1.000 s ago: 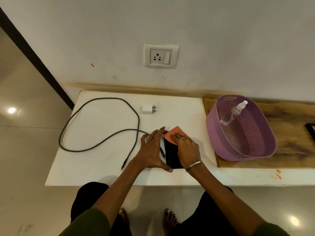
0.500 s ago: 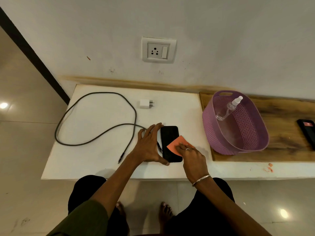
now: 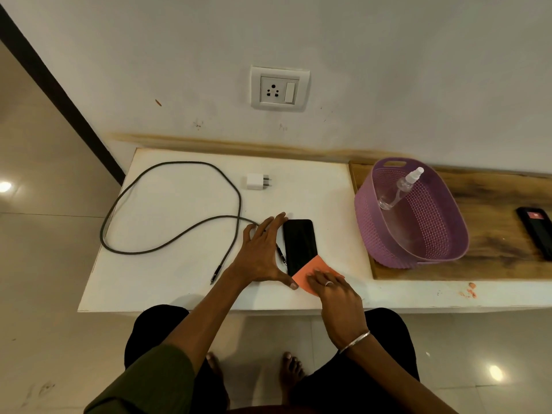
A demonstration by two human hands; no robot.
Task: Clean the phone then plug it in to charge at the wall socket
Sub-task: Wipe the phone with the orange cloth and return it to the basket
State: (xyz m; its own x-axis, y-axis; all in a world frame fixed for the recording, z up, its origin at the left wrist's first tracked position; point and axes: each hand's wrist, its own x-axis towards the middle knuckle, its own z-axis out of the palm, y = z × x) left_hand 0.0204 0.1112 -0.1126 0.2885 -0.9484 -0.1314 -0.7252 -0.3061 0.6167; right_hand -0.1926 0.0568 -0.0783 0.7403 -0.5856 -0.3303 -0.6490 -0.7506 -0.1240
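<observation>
A black phone lies face up on the white table. My left hand rests flat against the phone's left edge, thumb at its near corner, bracing it. My right hand presses an orange cloth onto the phone's near end. A dark charging cable loops across the table's left part, one end under my left hand. A white plug adapter lies near the wall. The wall socket sits above the table.
A purple basket holding a clear spray bottle stands on a wooden board at the right. A second dark phone lies at the board's far right. Tiled floor lies to the left of the table.
My right hand has drawn the orange cloth down the phone from its far end to its near end, uncovering the screen. My left hand has stayed against the phone's side.
</observation>
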